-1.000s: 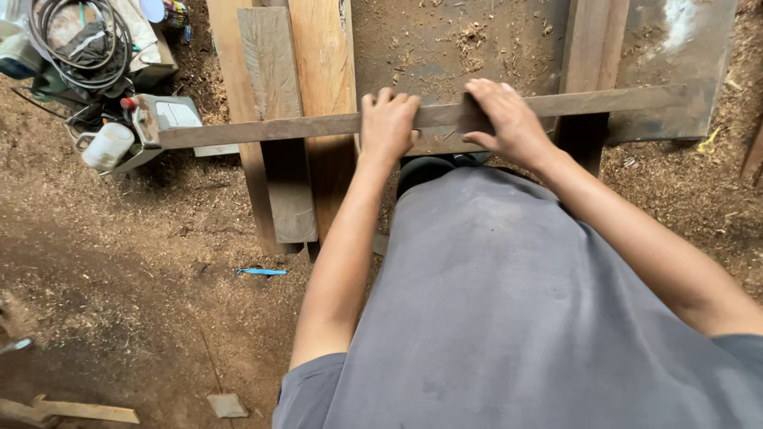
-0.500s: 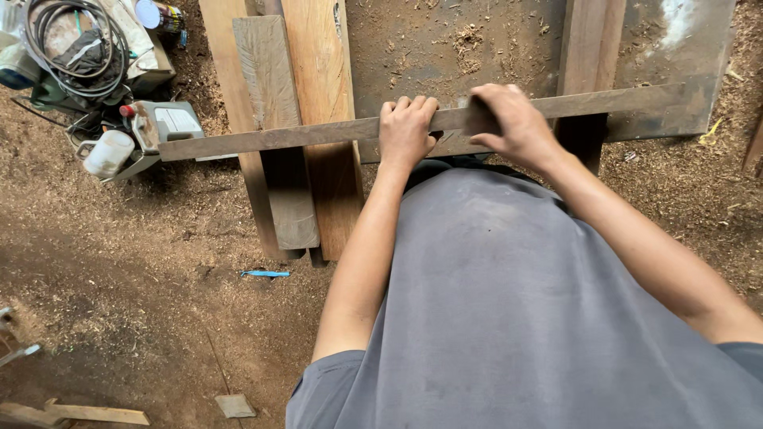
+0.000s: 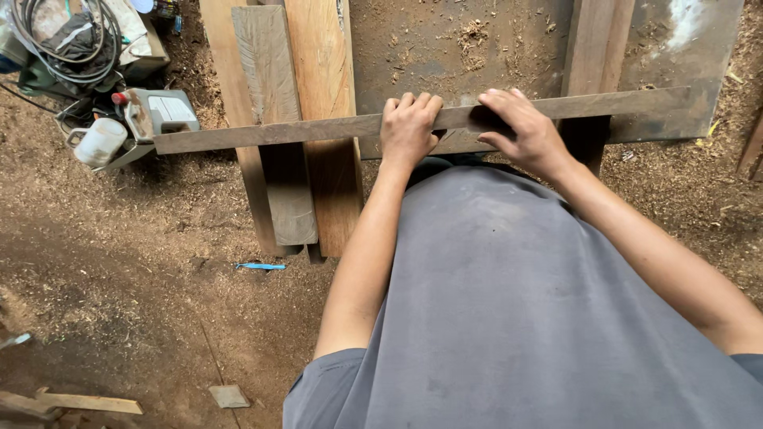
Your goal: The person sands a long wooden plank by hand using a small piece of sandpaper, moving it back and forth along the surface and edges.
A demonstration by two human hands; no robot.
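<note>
Over a floor of brown sawdust [image 3: 119, 238], a long thin wooden strip [image 3: 270, 133] lay flat and sideways across a dusty workbench top [image 3: 477, 56]. The strip was narrow and straight, grey-brown, with a rough look. Its left end stuck out past the bench, over three thick planks [image 3: 294, 119] that ran away from the person; the middle plank was grey and worn, and the ones beside it were warmer brown. Another brown plank [image 3: 596, 48] sat on the bench to the right. The bench top was dark and flat, with little heaps of wood chips on it. At the far left sat a coil of black cable [image 3: 67, 40], a white plastic jug [image 3: 99, 143] and a small grey power tool [image 3: 163, 111]. A blue pen-like stick [image 3: 258, 266] lay in the sawdust. Half a second before, the left hand had gripped the strip with the fingers bent tighter and the strip tilted up a bit more to the right; now it looked nearly level. The left hand [image 3: 407, 127] was curled over the strip, fingers wrapped over the far edge, holding it. The right hand [image 3: 524, 131] pressed down on the strip just beside it, fingers spread and bent over the top, thumb at the near edge.
</note>
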